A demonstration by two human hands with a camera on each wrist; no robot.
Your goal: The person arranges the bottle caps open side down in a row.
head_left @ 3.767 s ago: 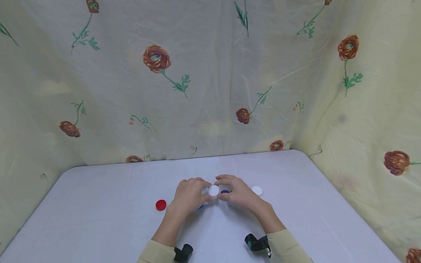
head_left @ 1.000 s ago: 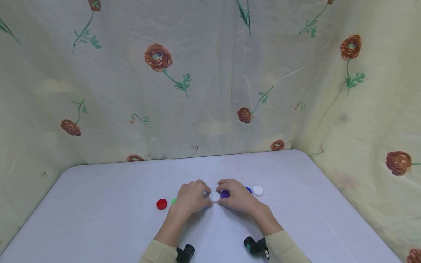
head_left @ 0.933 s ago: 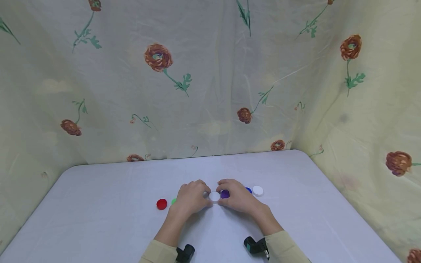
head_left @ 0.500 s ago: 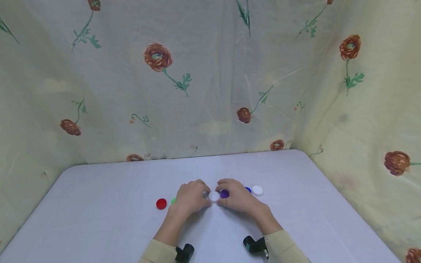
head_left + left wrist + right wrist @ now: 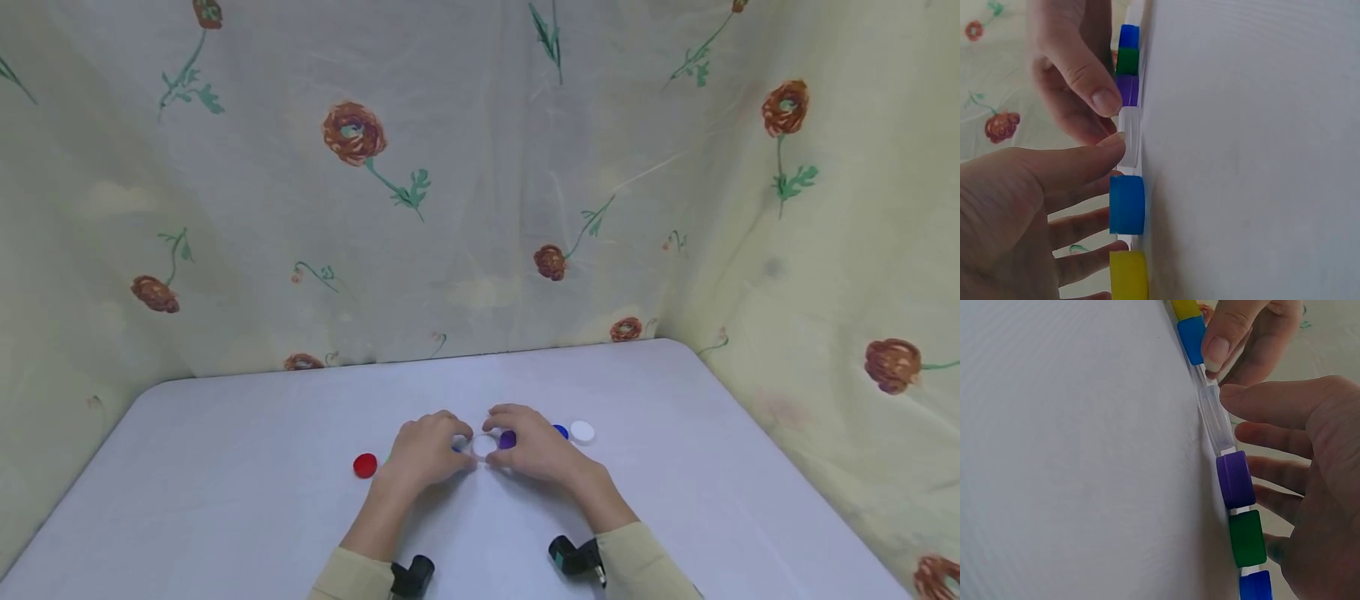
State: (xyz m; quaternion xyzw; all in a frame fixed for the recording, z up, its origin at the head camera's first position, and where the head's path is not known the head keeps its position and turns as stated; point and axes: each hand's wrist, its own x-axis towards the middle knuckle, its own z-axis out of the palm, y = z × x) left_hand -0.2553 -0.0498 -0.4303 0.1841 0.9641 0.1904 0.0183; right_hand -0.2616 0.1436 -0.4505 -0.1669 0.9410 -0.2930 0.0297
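Observation:
A whitish, see-through bottle cap (image 5: 484, 447) lies on the table between both hands; its ribbed side shows in the right wrist view. My left hand (image 5: 423, 451) is at its left, fingers spread and loose, the thumb at or very near its edge. My right hand (image 5: 536, 444) flanks it on the right with relaxed fingers, thumb close to the rim. Light blue (image 5: 1127, 205) and yellow (image 5: 1129, 275) caps stand by the left fingers. Purple (image 5: 1235, 480), green (image 5: 1247, 539) and dark blue (image 5: 1255, 586) caps line up beside the right fingers.
A red cap (image 5: 365, 466) marks the row's left end in the head view, and a white cap (image 5: 582, 432) its right end. White cloth covers the table (image 5: 247, 500). Flowered curtains (image 5: 450, 250) rise behind and along the right side.
Over the last seconds the whitish cap has come down onto the table, held by both hands. Since half a second ago the fingers have spread slightly away from it.

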